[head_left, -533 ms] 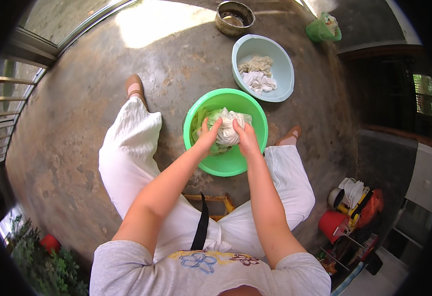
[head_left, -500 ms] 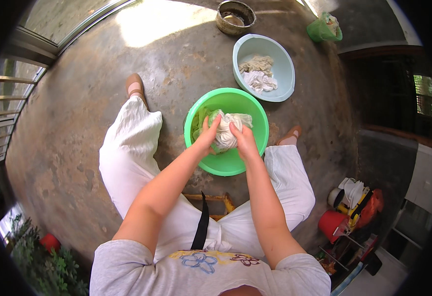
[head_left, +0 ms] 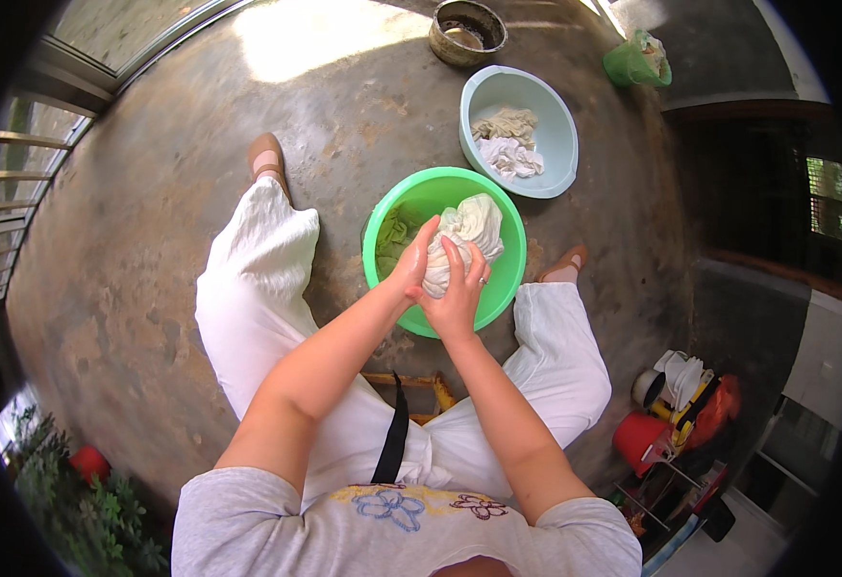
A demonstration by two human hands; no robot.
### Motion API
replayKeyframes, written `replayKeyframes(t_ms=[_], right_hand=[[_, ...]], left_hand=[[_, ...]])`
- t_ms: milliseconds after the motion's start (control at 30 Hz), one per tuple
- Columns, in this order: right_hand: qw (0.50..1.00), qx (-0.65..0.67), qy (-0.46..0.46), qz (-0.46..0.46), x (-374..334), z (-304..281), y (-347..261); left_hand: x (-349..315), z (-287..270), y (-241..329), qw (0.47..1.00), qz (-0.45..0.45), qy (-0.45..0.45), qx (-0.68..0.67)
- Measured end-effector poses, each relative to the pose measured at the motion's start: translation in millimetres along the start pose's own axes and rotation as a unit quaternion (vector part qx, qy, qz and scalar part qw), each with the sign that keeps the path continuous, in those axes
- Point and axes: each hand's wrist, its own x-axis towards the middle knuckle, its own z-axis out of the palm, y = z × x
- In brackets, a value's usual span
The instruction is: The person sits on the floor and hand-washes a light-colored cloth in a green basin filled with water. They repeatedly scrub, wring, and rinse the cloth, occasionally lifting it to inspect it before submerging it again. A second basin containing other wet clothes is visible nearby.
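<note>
Between my knees stands a bright green basin (head_left: pixel 397 207). Above it I squeeze a bunched white cloth (head_left: pixel 474 226) with both hands. My left hand (head_left: pixel 414 258) presses on the cloth's left side, and my right hand (head_left: pixel 458 298) curls around its near side, a ring on one finger. Part of the cloth bulges out past my fingers toward the far right of the basin. Greenish cloth or water (head_left: pixel 395 236) shows at the basin's left inside; I cannot tell which.
A pale blue basin (head_left: pixel 563 125) with two crumpled cloths stands beyond the green one. Behind it is a worn metal pot (head_left: pixel 445 43). A green bin (head_left: pixel 637 62) stands far right. A red bucket (head_left: pixel 640 440) and cluttered rack are near right; plants (head_left: pixel 85 510) near left.
My right hand has shifted nearer and left, closing in beside my left hand. The cloth is now gathered into a tighter bunch, with more of it pushed out on the far right.
</note>
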Motion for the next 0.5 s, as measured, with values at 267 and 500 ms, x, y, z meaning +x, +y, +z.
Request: replayKeyframes(t_ms=[267, 500], right_hand=[[0.968, 0.185, -0.013, 0.168, 9.4, 27.6, 22.8], [0.770, 0.401, 0.058, 0.493, -10.7, 81.8, 85.8]], left_hand=[[-0.8, 9.2, -3.3, 0.984, 0.125, 0.091, 0.094], [30.2, -27.7, -12.6, 0.755, 0.269, 0.221, 0.556]])
